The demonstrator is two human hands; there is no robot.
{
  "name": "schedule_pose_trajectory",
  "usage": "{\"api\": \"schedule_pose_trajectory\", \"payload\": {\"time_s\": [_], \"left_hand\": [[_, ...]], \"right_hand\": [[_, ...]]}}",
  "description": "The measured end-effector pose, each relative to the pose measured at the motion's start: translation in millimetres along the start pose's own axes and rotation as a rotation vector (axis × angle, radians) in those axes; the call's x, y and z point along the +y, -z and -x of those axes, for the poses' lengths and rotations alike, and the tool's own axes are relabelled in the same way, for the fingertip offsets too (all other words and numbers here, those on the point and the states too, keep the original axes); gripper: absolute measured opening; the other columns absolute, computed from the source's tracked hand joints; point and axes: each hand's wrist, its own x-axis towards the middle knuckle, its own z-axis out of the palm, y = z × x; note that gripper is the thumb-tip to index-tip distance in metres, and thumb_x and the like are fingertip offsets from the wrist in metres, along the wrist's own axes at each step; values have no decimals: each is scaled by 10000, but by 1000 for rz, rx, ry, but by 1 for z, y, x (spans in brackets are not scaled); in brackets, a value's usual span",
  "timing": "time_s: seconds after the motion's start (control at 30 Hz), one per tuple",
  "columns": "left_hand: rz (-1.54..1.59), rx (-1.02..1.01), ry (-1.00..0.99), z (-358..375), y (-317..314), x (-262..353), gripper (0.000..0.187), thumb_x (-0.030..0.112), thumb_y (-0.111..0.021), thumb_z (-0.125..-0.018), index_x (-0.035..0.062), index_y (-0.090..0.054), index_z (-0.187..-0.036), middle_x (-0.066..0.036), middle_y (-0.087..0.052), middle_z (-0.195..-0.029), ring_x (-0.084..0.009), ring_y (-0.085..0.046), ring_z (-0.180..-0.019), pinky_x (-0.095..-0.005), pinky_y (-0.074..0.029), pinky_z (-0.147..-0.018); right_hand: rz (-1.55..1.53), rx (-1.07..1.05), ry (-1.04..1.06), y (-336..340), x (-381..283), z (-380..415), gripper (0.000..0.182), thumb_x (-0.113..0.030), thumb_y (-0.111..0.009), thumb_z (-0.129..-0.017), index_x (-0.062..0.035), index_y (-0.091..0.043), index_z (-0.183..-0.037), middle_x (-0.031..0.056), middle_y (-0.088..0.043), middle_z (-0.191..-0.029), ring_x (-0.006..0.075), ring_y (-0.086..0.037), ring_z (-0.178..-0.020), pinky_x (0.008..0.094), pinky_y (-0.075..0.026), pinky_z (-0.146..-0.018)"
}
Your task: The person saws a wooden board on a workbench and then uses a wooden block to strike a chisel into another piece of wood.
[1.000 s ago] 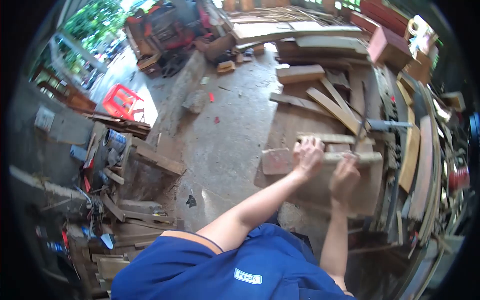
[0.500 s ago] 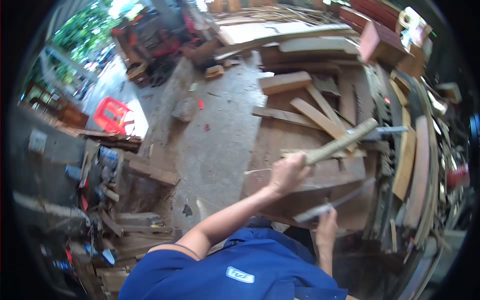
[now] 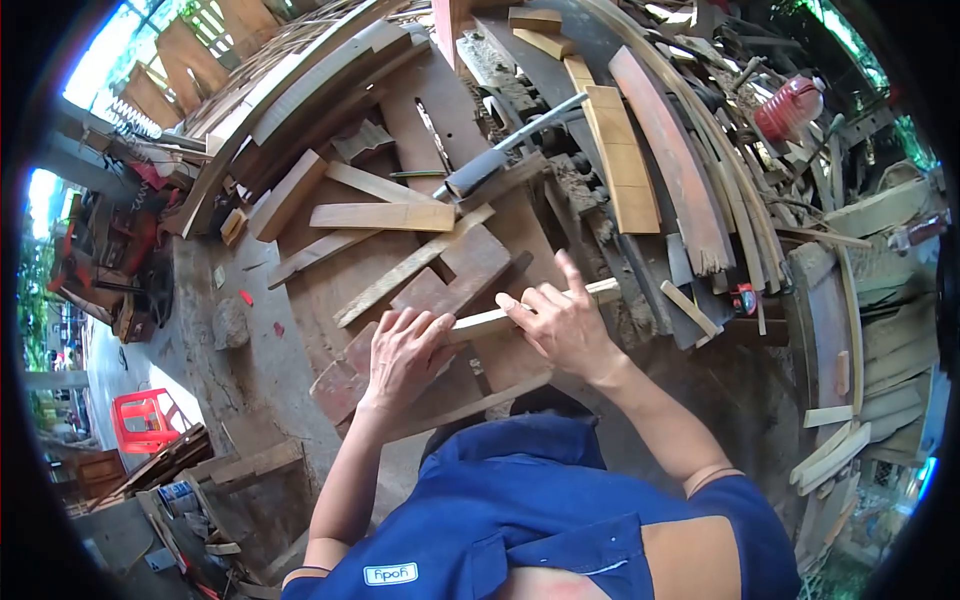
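Note:
A narrow pale wooden strip (image 3: pixel 482 325) lies across in front of my body, above the workbench. My left hand (image 3: pixel 403 358) is closed over its left end, fingers bent on top. Farther right, my right hand (image 3: pixel 562 325) grips the strip with the thumb along it and fingers curled, one finger raised. The strip's right end sticks out past that hand. Just beyond it lies a notched reddish-brown wood block (image 3: pixel 468 268). A longer pale stick (image 3: pixel 410 270) slants beside the block.
Several cut boards (image 3: pixel 382 217) lie on the brown worktop (image 3: pixel 525 225). A dark-handled tool with a grey rod (image 3: pixel 475 175) rests behind them. Long planks (image 3: pixel 675 160) are piled along the right. A red plastic stool (image 3: pixel 142 420) stands at far left.
My view has swung right. My left hand, raised with a stick before, is now low on the strip. My right hand no longer holds the blurred bladed tool and has come onto the strip.

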Motion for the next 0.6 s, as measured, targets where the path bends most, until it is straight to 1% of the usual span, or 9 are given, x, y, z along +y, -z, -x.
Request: {"api": "schedule_pose_trajectory", "payload": {"time_s": [0.03, 0.07, 0.13, 0.2, 0.23, 0.27, 0.33, 0.4, 0.6], "left_hand": [[-34, 37, -36, -4, -1, 5, 391, 310, -724, -794, 148, -629, -1136, -28, -607, -1039, -210, -564, -995, -392, -407, -906], [-75, 78, -64, -10, -1, 8, 433, 309, -726, -794, 167, -625, -1191, -39, -606, -1162, -218, -546, -1098, -413, -382, -990], [-88, 228, 66, -17, -2, 22, 539, 307, -733, -792, 215, -583, -1302, -59, -503, -1375, -244, -463, -1253, -441, -292, -1102], [-130, 334, 144, -11, -3, 29, 564, 280, -732, -803, 217, -560, -1337, -76, -480, -1392, -287, -449, -1261, -445, -332, -1078], [-117, 356, 170, -3, -7, 31, 530, 274, -718, -818, 200, -571, -1322, -84, -488, -1376, -296, -459, -1241, -445, -351, -1048], [-104, 383, 190, 5, -12, 30, 497, 269, -704, -833, 183, -582, -1307, -93, -496, -1360, -305, -469, -1221, -446, -371, -1018], [-54, 325, 203, 24, -18, 33, 379, 219, -697, -828, 164, -629, -1196, -70, -553, -1197, -260, -526, -1011, -391, -436, -876], [-11, 219, 259, 50, -31, 35, 326, 207, -699, -819, 154, -635, -1134, -52, -563, -1100, -236, -539, -942, -365, -449, -828], [-37, 136, 346, 94, -49, 46, 398, 225, -708, -807, 84, -608, -1166, -68, -572, -1114, -250, -561, -952, -364, -493, -851]], "right_hand": [[-23, 120, 34, -10, 9, 5, 319, -208, -642, -838, -151, -626, -1151, 9, -544, -774, 177, -607, -759, 461, -467, -947], [-35, 80, 7, -4, 12, 11, 205, -169, -531, -906, -141, -630, -1084, 28, -579, -774, 178, -641, -737, 369, -519, -651], [-110, 129, -139, -8, 32, 26, 187, -168, -541, -921, -129, -617, -1088, 49, -596, -789, 198, -641, -699, 359, -477, -545], [-10, 169, -301, 5, 58, 31, 199, -197, -577, -923, -98, -606, -1093, 86, -626, -821, 255, -658, -719, 386, -507, -585], [-182, 249, -455, 10, 69, 32, 276, -246, -614, -918, -63, -597, -1124, 154, -670, -939, 338, -674, -843, 427, -535, -693], [-233, 351, -557, -10, 98, 42, 358, -319, -577, -960, -47, -575, -1193, 220, -665, -1065, 393, -659, -965, 467, -529, -803], [-370, 316, -806, -16, 154, 47, 524, -428, -484, -998, -43, -474, -1353, 244, -645, -1156, 425, -632, -1037, 486, -511, -849], [-45, 277, -870, -22, 209, 49, 532, -399, -477, -1002, -42, -428, -1394, 249, -628, -1194, 432, -617, -1068, 488, -498, -878], [-114, 240, -681, -40, 293, 33, 543, -273, -499, -982, -19, -359, -1442, 273, -523, -1341, 429, -523, -1215, 461, -419, -1014]]}}
